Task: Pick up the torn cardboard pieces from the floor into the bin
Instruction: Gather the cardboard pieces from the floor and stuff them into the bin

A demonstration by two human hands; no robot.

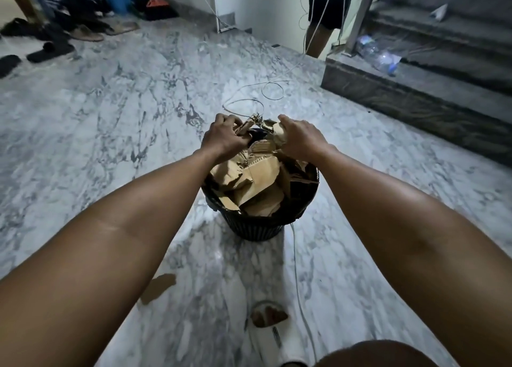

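Observation:
A black ribbed bin (257, 228) stands on the marble floor in front of me, heaped above its rim with torn brown cardboard pieces (249, 178). My left hand (221, 138) grips a crumpled cardboard piece at the far left of the heap. My right hand (300, 139) has its fingers curled round another piece at the far right of the heap. One torn cardboard scrap (158, 287) lies on the floor near my left forearm.
A white cable (299, 278) runs along the floor past the bin and loops beyond it. My foot in a white slipper (270, 328) is below the bin. Dark stone steps (415, 100) rise at right. Another person's leg (318, 40) stands behind. Shoes (50, 51) lie far left.

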